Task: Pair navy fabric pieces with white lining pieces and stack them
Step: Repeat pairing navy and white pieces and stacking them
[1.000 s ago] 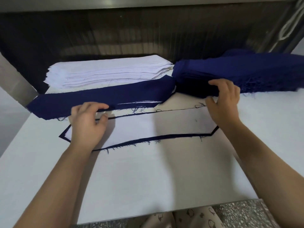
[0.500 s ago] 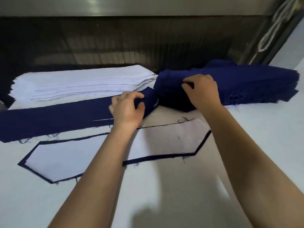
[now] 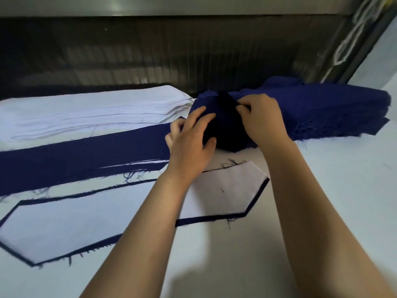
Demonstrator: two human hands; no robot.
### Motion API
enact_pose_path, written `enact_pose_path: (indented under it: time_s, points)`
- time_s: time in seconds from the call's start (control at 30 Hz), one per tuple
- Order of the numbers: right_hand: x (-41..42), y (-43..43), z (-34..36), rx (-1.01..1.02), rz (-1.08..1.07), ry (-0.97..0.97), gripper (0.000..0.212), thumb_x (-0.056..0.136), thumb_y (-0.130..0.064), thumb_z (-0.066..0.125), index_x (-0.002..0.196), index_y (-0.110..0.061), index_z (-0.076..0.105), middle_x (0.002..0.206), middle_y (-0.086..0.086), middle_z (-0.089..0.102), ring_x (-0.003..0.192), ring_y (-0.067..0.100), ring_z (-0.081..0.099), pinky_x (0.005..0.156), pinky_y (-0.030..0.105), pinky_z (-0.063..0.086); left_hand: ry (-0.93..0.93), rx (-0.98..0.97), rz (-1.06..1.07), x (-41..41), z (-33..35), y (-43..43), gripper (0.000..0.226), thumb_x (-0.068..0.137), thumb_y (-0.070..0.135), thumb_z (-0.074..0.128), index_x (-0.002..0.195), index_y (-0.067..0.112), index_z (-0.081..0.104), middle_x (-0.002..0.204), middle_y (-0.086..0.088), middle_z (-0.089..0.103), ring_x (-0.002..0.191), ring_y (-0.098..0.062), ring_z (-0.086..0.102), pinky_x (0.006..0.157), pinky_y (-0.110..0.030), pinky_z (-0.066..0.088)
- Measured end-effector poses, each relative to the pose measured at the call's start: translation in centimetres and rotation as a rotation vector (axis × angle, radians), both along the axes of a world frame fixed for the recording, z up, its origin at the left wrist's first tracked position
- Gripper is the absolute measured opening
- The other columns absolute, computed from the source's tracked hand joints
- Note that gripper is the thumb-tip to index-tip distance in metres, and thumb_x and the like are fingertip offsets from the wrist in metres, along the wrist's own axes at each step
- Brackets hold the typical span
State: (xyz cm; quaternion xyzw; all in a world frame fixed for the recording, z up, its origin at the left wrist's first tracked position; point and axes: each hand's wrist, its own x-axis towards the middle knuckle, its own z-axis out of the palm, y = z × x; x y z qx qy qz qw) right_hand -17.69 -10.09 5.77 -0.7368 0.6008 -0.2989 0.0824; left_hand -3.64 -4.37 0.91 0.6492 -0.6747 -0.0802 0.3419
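One wide-angle camera, worn on the head, looks forward and down from close range across the white table (image 3: 322,211), centred on the navy pile (image 3: 322,110) before a dark wall (image 3: 150,50).

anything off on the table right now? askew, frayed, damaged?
Minor only. The navy strip has frayed threads and white slivers along its near edge, so layers there look offset. The paired piece also sheds threads. The navy stack end is bunched up where left hand and right hand hold it. No damage seen.
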Motion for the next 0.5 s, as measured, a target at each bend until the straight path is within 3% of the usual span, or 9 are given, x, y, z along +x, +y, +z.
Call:
enact_pose_path:
  time_s: [0.13,0.23,0.4,0.5]
  points:
    - [0.1,0.0,-0.6,-0.045,-0.034,-0.048,0.024,0.096,-0.014,0.044,0.108,-0.009,0.065,0.106,0.010,0.063,0.097,0.026,0.053,0.079,0.036,0.043,-0.001,-0.033,-0.015,0.0,0.0,0.0,0.049,0.091,0.024,0.059,0.138,0.031,0.046,0.150,0.020,0.032,0.119,-0.012,0.025,0.080,-0.022,0.011]
    - [0.2,-0.1,-0.8,-0.104,-0.076,-0.108,0.021,0.096,-0.018,0.048,0.104,-0.010,0.066,0.104,0.008,0.063,0.097,0.024,0.052,0.074,0.032,0.040,0.022,-0.055,-0.008,-0.5,0.3,0.0,0.046,0.092,0.026,0.058,0.136,0.029,0.048,0.146,0.019,0.038,0.119,-0.012,0.025,0.085,-0.024,0.014]
    - [0.5,0.6,-0.9,-0.242,-0.082,-0.134,0.021,0.093,-0.022,0.053,0.106,-0.012,0.067,0.106,0.005,0.064,0.100,0.024,0.049,0.080,0.030,0.035,0.220,-0.093,-0.068,-2.1,2.3,-0.3,0.048,0.099,0.027,0.046,0.144,0.039,0.033,0.113,0.018,0.053,0.109,-0.012,0.033,0.095,-0.034,0.023]
    - [1.0,1.2,-0.6,-0.341,-0.069,-0.152,0.019,0.092,-0.020,0.054,0.100,-0.012,0.069,0.101,0.004,0.066,0.096,0.026,0.050,0.080,0.030,0.030,0.213,-0.029,-0.122,-2.7,4.3,-1.3,0.045,0.103,0.039,0.029,0.147,0.044,0.022,0.092,0.015,0.052,0.112,-0.019,0.038,0.103,-0.046,0.026]
